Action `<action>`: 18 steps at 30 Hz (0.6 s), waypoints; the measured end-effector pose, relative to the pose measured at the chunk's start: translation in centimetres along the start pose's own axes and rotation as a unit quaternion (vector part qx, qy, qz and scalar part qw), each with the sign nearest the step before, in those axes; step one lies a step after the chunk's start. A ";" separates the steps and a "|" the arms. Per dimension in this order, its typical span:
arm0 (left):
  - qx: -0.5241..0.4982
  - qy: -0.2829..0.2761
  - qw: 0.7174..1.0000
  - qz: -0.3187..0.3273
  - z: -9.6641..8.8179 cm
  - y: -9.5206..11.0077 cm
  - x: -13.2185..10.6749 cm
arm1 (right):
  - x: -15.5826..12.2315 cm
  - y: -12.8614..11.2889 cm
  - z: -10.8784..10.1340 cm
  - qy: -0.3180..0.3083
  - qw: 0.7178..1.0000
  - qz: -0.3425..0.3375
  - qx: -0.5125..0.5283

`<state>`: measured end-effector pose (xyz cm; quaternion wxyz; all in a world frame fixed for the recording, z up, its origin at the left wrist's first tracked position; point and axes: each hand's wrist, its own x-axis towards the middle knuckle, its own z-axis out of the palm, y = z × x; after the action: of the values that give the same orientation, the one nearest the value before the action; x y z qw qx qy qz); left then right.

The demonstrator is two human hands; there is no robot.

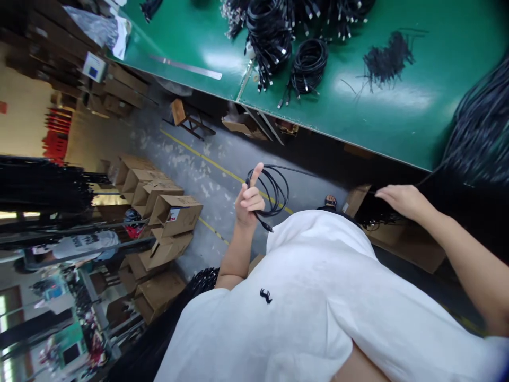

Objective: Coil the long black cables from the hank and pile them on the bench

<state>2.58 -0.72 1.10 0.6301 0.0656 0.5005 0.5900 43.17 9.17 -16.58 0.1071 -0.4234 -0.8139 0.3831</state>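
Observation:
Loops of a thin black cable (281, 197) hang from my left hand (251, 200), whose fingers are curled round them with the index finger raised. A plug end dangles below that hand. From the loops one strand stretches right toward my right hand (403, 200), where the dark background swallows it. My right hand's fingers are pressed together, and cable shows again behind it, leading to a thick bundle of black cables (481, 122) hanging at the table's right end.
A green table (397, 116) carries coiled cables (310, 61), a heap of short black ties (389, 57) and a metal ruler (186, 67). Cardboard boxes (177, 215) and a wooden stool (178, 111) stand on the floor. Another person (83, 246) is at far left.

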 end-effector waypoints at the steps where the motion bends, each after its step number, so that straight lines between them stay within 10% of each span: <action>1: 0.013 0.005 1.000 0.006 0.0 0.0 0.4 | -0.8 -1.5 0.4 -0.026 0.999 -0.034 -0.011; 5: 0.128 -0.069 0.987 -0.065 0.4 -3.0 2.4 | -1.2 -11.1 0.2 -0.114 0.975 -0.188 -0.001; 9: 0.189 -0.240 0.933 -0.189 1.7 -7.1 2.3 | 3.0 -17.3 -1.9 -0.085 0.979 -0.186 0.018; 14: 0.141 -0.351 0.882 -0.281 1.7 -6.8 0.2 | 5.9 -13.9 -3.8 -0.160 0.970 -0.083 0.163; 18: 0.081 -0.161 0.969 -0.166 -0.7 -4.0 0.1 | 3.8 -6.6 -4.0 -0.049 0.980 0.064 0.181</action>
<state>4.79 -2.20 -1.99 0.7844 0.1268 0.4424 0.4159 38.79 11.95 -9.69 0.1173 -0.4296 -0.7066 0.5500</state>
